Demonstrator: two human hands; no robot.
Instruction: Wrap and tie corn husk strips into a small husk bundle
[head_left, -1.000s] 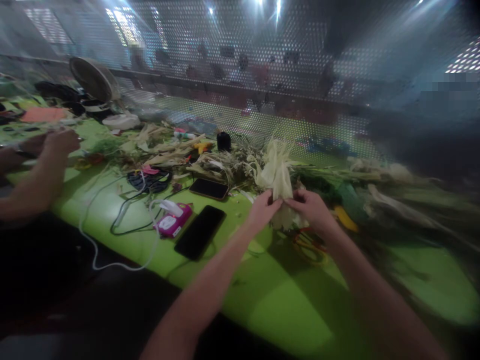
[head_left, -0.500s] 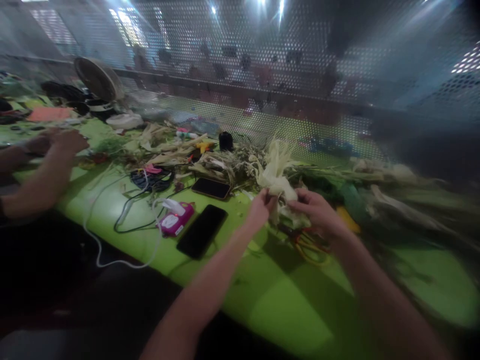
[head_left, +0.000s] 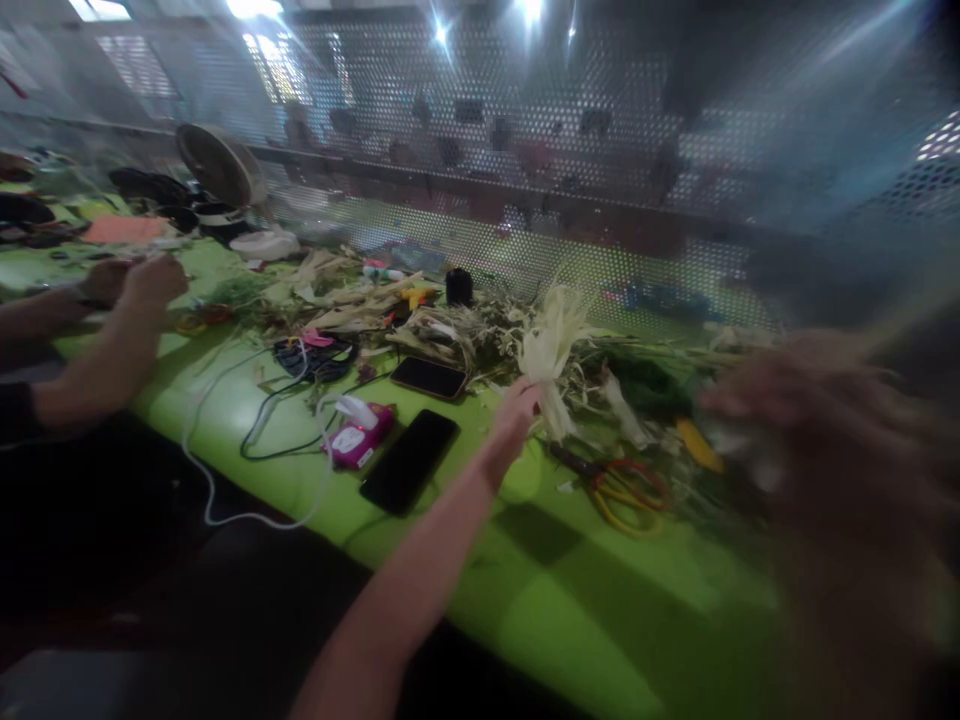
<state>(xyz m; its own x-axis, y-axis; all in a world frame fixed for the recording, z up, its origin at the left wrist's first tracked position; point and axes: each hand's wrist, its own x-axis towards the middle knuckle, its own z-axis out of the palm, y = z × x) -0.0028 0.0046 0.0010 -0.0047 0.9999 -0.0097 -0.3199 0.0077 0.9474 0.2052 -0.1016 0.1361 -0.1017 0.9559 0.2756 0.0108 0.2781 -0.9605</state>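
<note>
My left hand (head_left: 517, 415) is closed on a bundle of pale corn husk (head_left: 551, 345), pinched at its narrow middle, with frayed strips fanning out above and a tail below. My right hand (head_left: 802, 400) is off to the right, close to the camera and smeared by motion; its fingers and anything in them cannot be made out. On the green table between the two hands lie scissors (head_left: 626, 495) with red and yellow handles, their dark blades pointing toward the bundle. A loose husk piece (head_left: 624, 410) rests just behind the scissors.
A black phone (head_left: 411, 462), another phone (head_left: 429, 378) and a magenta tissue pack (head_left: 361, 437) with cables lie left of my arm. Dried plant scraps (head_left: 360, 300) run along the back beside a perforated screen (head_left: 487, 190). A co-worker's hands (head_left: 142, 280) are at the far left.
My right hand has left the husk bundle and swung far right toward the camera. The bundle stays in my left hand, now more upright. The scissors are more fully visible.
</note>
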